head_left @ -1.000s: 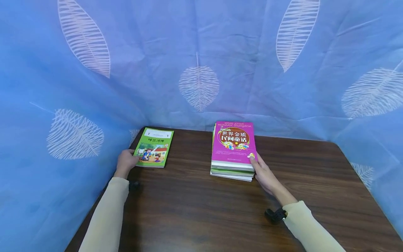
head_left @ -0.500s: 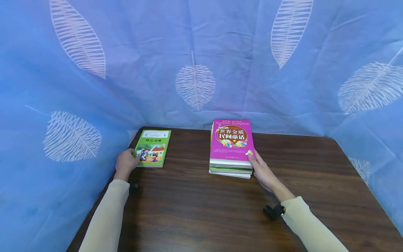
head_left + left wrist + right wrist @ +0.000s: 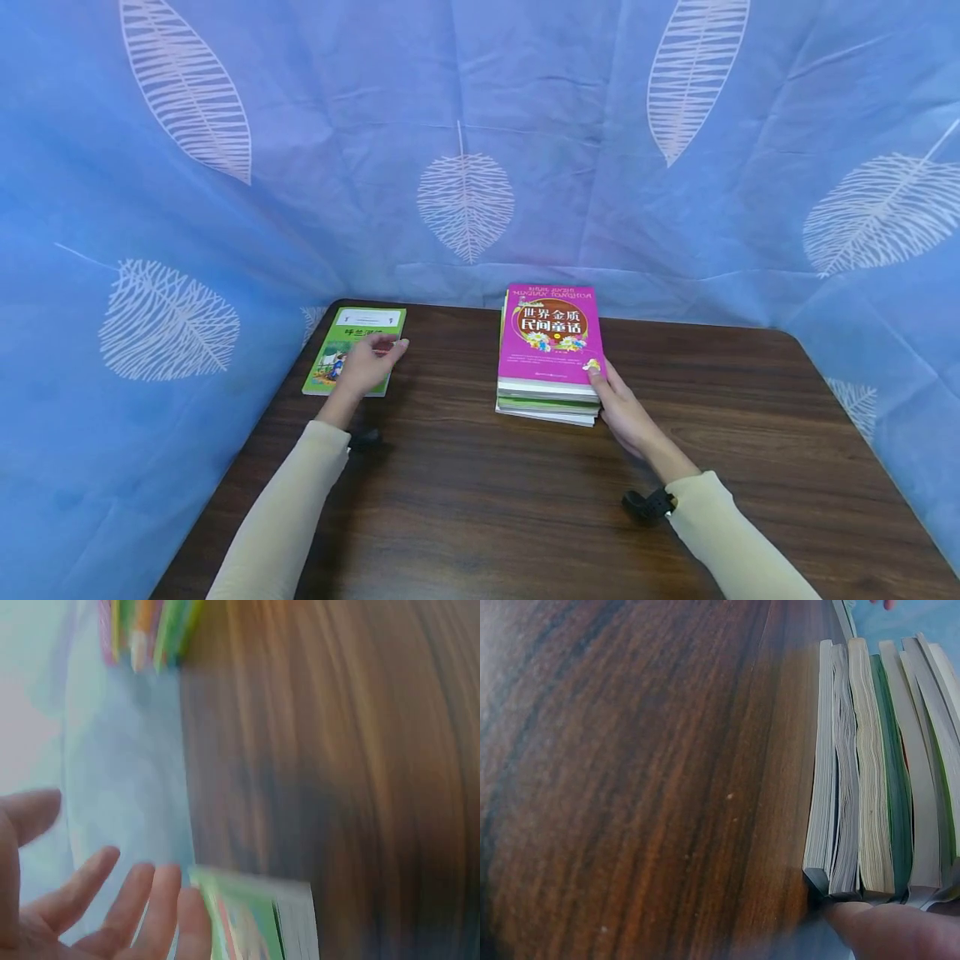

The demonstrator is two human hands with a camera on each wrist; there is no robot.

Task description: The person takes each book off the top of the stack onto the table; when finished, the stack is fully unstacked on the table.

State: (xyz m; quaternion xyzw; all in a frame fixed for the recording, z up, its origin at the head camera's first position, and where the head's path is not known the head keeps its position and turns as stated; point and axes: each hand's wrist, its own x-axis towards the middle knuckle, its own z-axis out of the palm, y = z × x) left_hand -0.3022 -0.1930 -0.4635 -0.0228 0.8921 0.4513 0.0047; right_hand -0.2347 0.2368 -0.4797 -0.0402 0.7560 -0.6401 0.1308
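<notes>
Toward the far left corner of the dark brown wood-grain table (image 3: 480, 517), a green paperback book with a picture cover (image 3: 328, 354) lies flat, its long axis running from near to far with the far end leaning a little to the right and its titled end away from the person. Well to the right, near the table's back edge, a stack of paperback books (image 3: 547, 405) points much the same way, near to far, topped by a magenta paperback book with a red oval emblem (image 3: 551, 333); the lowest books jut out slightly at the near end. The left hand (image 3: 365, 365) covers the right part of the green cover and some of its title, and in the left wrist view blur softens everything, with the green book cut off at the bottom and the stack at the top. The right wrist view shows the stack's page edges, cropped at the right. The left hand is fairly wide, thumb apart and fingers loosely bent and spread, holding nothing; whether it touches the green book I cannot tell. The right hand (image 3: 628, 414) grips the stack at its near right corner, thumb on the magenta cover, its other fingers partly hidden.
</notes>
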